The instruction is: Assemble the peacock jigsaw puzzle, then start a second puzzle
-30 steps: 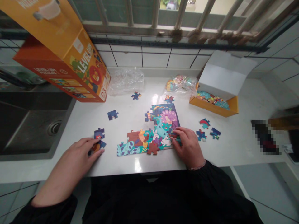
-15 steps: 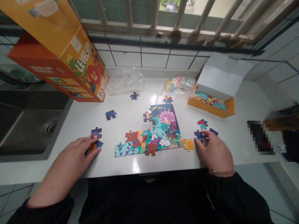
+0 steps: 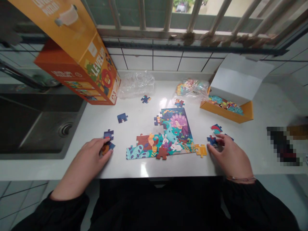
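A partly joined jigsaw puzzle (image 3: 172, 136) with a peacock and white rabbits lies on the counter in front of me. My left hand (image 3: 92, 157) rests on its left, thumb and fingers apart, over a dark blue and orange puzzle piece (image 3: 106, 147) partly covered by the fingers. A purple-blue piece (image 3: 108, 134) lies just beyond its fingertips. On the other side, my right hand (image 3: 229, 155) has thumb and forefinger at the edges of a blue puzzle piece (image 3: 211, 140) lying on the counter. Close by are a red and teal piece (image 3: 216, 129) and a yellow piece (image 3: 201, 150).
A tall orange puzzle box (image 3: 96, 77) stands back left beside the sink (image 3: 40, 128). Clear plastic packaging (image 3: 137, 85) and a bag of pieces (image 3: 191, 87) lie along the wall. An open yellow box (image 3: 227, 110) holds more pieces. Loose blue pieces (image 3: 122, 117) lie left of the puzzle.
My view has turned slightly left, so the whole scene sits further right. Both hands stay by the same pieces, with only slight finger movement on the left.
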A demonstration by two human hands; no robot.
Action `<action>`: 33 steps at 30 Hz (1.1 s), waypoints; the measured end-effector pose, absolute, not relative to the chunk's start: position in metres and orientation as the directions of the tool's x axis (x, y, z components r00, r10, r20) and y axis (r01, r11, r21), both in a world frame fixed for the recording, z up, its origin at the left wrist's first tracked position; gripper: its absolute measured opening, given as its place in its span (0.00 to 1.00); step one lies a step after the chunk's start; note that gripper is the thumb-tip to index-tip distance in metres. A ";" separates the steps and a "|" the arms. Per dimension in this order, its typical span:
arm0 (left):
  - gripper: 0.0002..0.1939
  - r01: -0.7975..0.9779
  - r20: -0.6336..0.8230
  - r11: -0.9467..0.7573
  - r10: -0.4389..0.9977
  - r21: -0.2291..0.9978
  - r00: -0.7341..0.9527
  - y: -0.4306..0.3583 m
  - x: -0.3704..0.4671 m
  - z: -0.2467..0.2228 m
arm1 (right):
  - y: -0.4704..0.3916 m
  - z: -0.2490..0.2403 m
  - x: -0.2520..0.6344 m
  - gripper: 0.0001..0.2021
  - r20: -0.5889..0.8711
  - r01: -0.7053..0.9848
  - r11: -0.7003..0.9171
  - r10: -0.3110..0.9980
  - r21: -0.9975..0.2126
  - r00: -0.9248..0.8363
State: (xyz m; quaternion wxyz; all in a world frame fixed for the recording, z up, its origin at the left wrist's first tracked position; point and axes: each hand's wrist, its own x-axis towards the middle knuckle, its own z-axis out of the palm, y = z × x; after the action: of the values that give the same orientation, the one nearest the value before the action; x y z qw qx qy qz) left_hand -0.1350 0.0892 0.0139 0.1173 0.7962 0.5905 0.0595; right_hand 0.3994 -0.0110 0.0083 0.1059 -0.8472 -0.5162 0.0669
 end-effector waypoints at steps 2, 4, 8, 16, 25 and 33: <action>0.27 0.927 -0.047 -0.256 0.959 0.274 0.279 0.088 -0.132 0.015 | -0.011 0.007 0.400 0.29 -0.002 0.866 -0.433 0.895 -0.250 0.447; 0.27 0.928 -0.056 -0.238 0.963 0.288 0.265 0.089 -0.130 0.015 | -0.011 0.006 0.400 0.29 0.003 0.869 -0.426 0.897 -0.252 0.441; 0.27 0.918 -0.076 -0.217 0.964 0.332 0.256 0.091 -0.126 0.017 | -0.011 0.004 0.401 0.27 0.029 0.878 -0.401 0.906 -0.260 0.423; 0.25 0.937 -0.057 -0.217 0.969 0.275 0.241 0.089 -0.124 0.025 | -0.013 -0.001 0.407 0.27 0.024 0.895 -0.365 0.923 -0.257 0.384; 0.24 0.954 -0.111 -0.160 0.975 0.255 0.193 0.093 -0.133 0.017 | -0.014 -0.005 0.410 0.26 0.063 0.919 -0.314 0.939 -0.237 0.337; 0.17 0.925 -0.147 -0.181 0.960 0.333 0.240 0.102 -0.131 0.020 | -0.015 -0.006 0.411 0.27 0.053 0.920 -0.316 0.940 -0.233 0.336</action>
State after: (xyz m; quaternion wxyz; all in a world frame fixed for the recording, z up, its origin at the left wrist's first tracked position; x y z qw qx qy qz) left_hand -0.1312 0.1022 0.0201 0.1792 0.7668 0.6145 0.0476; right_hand 0.4110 -0.0148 -0.0062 0.1110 -0.8097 -0.5743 0.0463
